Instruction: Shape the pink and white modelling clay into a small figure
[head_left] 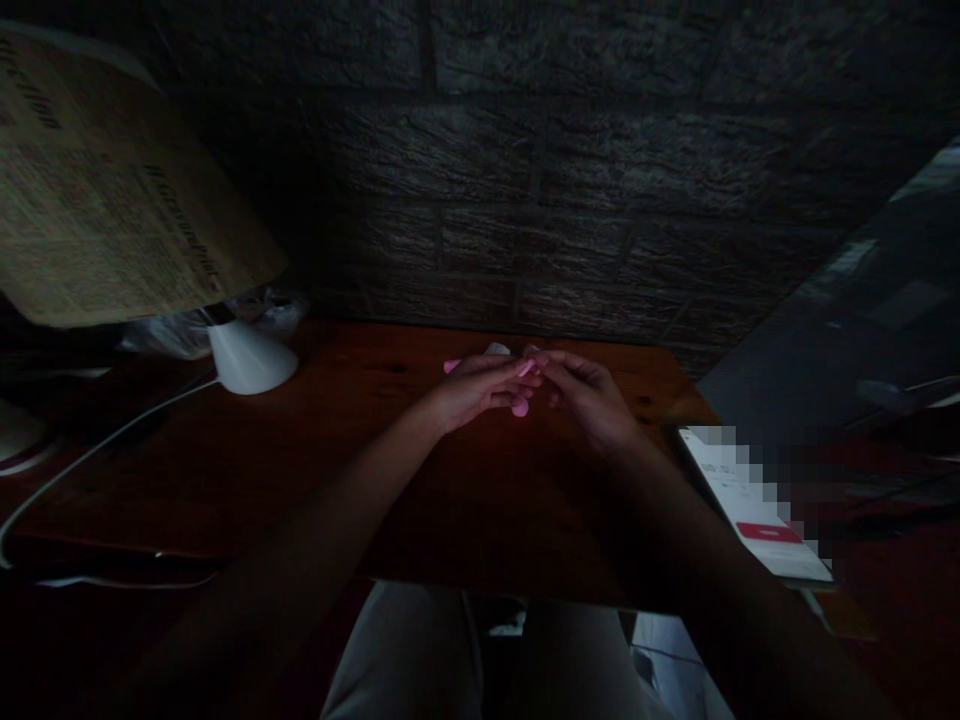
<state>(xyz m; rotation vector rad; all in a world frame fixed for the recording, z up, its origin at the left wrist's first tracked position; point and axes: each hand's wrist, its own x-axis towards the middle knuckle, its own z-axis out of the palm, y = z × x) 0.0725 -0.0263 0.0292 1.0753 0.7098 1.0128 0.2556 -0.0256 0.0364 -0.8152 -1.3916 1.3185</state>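
Over the wooden table, my left hand (476,388) and my right hand (589,390) meet, fingertips almost touching. Between them is a small pink piece (527,367), smooth and soft-looking; its exact kind does not show in this dim light. The left thumb and fingers close on it, and the right fingers pinch at its other side. A rounded pink lump (520,407) shows just below the left fingers. Another pink lump (451,366) peeks out behind the left hand, partly hidden. Beyond the fingers lies a small whitish thing (497,349), too dark to name.
A lamp with a white base (251,358) and a newspaper-print shade (127,190) stands at the left, its white cord (112,440) trailing forward. Behind it lies a clear plastic bag (172,335). A lit phone (750,510) rests at the table's right edge. A brick-patterned wall (487,150) rises behind.
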